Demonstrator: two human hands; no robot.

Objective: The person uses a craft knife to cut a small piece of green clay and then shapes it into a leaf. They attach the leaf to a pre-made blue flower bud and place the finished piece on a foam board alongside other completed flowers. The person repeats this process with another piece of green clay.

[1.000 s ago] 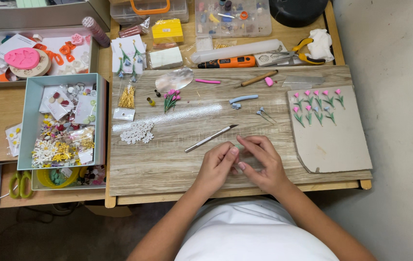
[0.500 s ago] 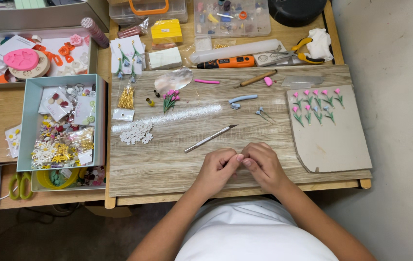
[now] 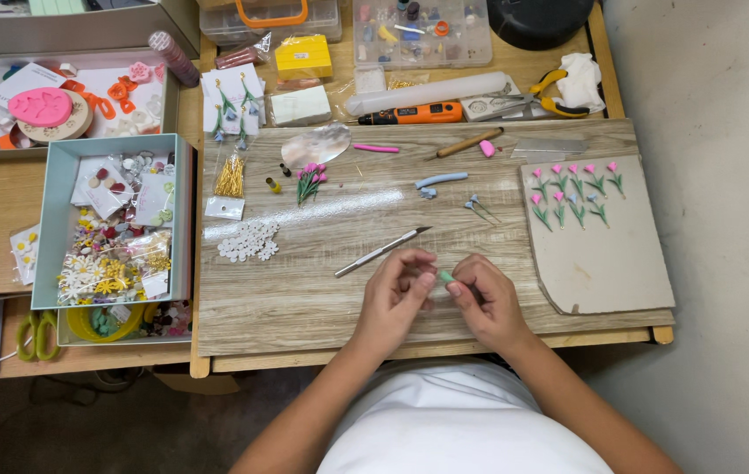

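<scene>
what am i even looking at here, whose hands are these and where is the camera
There is no machine here. The single picture comes from a camera worn on a person's head, looking straight down at their own two bare hands over a craft desk.

The left hand and right hand meet near the front edge of a wood-grain board. Between their fingertips they pinch a small pale green piece, probably clay.

Just beyond the hands lies a thin metal craft knife. To the right, a beige slab carries rows of tiny pink flowers with green stems. On the left stands a light blue box full of small flower pieces, and an orange hand tool lies farther back.
</scene>
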